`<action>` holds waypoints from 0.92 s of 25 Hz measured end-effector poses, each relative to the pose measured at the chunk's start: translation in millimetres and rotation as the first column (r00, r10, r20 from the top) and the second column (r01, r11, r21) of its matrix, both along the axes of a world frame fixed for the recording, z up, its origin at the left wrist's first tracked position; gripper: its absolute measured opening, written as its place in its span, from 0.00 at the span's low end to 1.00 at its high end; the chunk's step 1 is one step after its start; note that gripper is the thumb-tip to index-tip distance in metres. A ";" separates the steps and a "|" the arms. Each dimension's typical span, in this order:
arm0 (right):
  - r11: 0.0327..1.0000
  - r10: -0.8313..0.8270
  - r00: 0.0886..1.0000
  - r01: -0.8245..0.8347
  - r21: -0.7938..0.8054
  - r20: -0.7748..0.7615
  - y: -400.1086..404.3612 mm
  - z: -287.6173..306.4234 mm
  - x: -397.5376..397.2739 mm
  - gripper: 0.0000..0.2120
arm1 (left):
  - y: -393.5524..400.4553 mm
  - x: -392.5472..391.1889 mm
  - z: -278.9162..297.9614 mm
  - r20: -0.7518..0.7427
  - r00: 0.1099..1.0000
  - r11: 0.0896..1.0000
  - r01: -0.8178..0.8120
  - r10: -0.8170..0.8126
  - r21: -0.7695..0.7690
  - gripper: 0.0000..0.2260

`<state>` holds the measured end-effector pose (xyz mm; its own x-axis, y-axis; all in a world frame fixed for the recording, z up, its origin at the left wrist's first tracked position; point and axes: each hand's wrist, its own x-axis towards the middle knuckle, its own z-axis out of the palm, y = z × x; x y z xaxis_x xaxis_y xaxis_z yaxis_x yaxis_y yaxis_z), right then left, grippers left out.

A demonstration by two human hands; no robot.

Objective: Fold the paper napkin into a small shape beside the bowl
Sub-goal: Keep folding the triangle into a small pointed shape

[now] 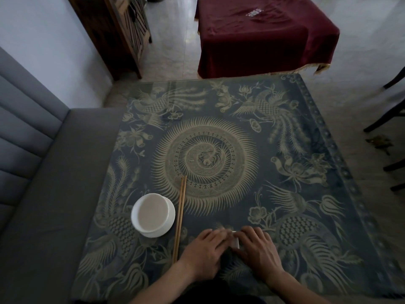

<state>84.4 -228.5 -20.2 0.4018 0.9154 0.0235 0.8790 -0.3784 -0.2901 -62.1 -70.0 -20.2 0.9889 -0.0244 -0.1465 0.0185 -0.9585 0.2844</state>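
Note:
A white bowl (pixel 152 215) stands on a white saucer at the table's near left. To its right, past a pair of chopsticks, a small white paper napkin (pixel 236 240) lies on the table near the front edge, and only a sliver of it shows between my hands. My left hand (pixel 205 251) lies palm down over its left part, fingers pressed flat on it. My right hand (pixel 258 249) covers its right part the same way. The two hands' fingertips nearly meet over the napkin.
A pair of wooden chopsticks (pixel 179 218) lies lengthwise just right of the bowl. The table (pixel 285 132) bears a dark blue patterned cloth under glass. A grey bench (pixel 54 183) runs along the left; dark chair legs (pixel 385 119) stand at the right; a maroon-covered table (pixel 258 34) is beyond.

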 end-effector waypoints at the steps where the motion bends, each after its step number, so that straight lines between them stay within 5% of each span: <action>1: 1.000 -0.008 1.000 0.008 -0.013 0.004 0.7 0.0 -0.5 0.16 | -2.9 -1.1 -1.6 -0.040 0.999 0.999 0.023 -0.022 0.026 0.32; 9: 0.981 0.083 0.996 -0.078 -0.178 0.020 -23.4 -9.3 -11.1 0.29 | -4.8 0.0 -4.1 -0.170 0.985 0.999 0.019 -0.013 0.032 0.37; 23: 0.929 0.180 0.984 -0.164 -0.332 0.016 -30.2 -13.6 2.6 0.33 | 0.3 -15.0 -4.0 -0.173 0.982 0.994 -0.064 0.078 0.086 0.35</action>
